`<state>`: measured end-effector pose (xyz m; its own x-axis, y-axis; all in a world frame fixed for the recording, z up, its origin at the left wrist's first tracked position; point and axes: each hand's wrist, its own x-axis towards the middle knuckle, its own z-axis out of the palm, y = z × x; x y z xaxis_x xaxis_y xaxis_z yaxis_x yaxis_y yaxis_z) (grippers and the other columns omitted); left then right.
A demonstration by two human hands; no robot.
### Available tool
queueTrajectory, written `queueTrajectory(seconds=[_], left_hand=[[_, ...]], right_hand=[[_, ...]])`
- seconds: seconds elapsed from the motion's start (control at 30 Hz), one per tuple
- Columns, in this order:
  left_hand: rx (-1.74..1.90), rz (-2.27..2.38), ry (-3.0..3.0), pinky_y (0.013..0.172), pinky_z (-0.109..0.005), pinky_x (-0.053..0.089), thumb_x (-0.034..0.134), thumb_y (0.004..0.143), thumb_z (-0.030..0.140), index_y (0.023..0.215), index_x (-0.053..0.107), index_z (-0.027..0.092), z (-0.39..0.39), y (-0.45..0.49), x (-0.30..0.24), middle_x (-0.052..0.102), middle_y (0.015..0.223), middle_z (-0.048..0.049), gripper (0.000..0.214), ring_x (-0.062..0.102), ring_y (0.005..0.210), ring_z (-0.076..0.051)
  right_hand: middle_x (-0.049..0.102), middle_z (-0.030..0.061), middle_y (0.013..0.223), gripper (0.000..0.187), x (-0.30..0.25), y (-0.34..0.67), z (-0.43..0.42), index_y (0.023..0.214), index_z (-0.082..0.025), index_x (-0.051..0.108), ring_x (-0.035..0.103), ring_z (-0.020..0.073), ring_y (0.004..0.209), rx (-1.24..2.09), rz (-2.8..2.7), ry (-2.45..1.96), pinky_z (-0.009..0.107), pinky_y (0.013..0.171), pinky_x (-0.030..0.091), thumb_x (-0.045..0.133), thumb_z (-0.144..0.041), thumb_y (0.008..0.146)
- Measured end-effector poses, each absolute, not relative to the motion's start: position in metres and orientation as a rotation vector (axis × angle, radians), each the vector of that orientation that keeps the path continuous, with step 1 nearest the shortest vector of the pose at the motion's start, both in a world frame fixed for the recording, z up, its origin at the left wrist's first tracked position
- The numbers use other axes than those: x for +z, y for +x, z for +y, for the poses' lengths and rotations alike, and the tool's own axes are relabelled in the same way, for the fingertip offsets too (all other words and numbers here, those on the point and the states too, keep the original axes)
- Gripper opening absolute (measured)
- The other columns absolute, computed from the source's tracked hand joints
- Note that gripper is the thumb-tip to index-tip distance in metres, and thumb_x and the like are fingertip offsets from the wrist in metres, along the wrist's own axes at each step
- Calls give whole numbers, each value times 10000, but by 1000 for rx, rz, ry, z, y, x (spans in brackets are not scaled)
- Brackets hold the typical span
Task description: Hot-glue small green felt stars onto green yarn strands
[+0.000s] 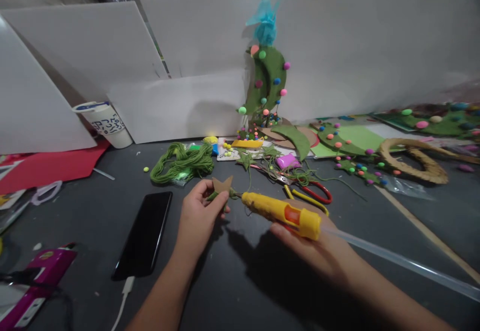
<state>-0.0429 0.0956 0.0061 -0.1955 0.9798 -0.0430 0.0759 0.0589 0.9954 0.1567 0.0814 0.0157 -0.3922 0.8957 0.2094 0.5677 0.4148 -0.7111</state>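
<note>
Between thumb and fingers, my left hand (pixel 198 218) pinches a small cardboard star (pixel 223 185), with some green yarn around its lower part. A yellow hot glue gun (pixel 268 207) lies in my right hand (pixel 300 236), its nozzle pointing left at the star's edge. I cannot tell whether the tip touches the star. A clear glue stick (pixel 397 253) runs out of the gun's back end to the right. Just beyond the gun lie scissors with red and yellow handles (pixel 318 191). Behind my left hand is a green yarn skein (pixel 182 163).
A black phone (pixel 144 236) with a white cable lies left of my left arm. Further left are a magenta power strip (pixel 48 271) and a white cup (pixel 108 123). Green crescents with pompoms (pixel 275 78) hang before white boards (pixel 356 46). A wrapped ring (pixel 423 171) lies right.
</note>
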Motion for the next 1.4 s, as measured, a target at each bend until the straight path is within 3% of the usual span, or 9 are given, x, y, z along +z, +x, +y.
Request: queueTrajectory(seconds=[0.17,0.7,1.4], left_hand=[[1274,1439,1164,421,-162,427,623,718,269,772,533,171,95,-41,4,557,730,44,144,556,487,-67],[1237,1521,1199,431,-159,432,628,692,279,778,551,171,93,-38,7,579,730,37,159,546,488,-67],[1217,1551,1215,442,-163,433,623,689,279,790,565,167,92,-38,9,599,736,29,161,536,488,-67]], right_hand=[[588,27,638,223,14,154,79,742,-211,616,556,171,550,657,-2064,-1193,279,497,439,486,-381,803],[564,21,616,205,1,154,77,707,-231,584,533,164,529,484,-2068,-1138,305,486,432,487,-369,824],[541,7,599,171,6,156,79,692,-211,591,503,145,509,632,-2122,-1187,290,478,411,523,-328,796]])
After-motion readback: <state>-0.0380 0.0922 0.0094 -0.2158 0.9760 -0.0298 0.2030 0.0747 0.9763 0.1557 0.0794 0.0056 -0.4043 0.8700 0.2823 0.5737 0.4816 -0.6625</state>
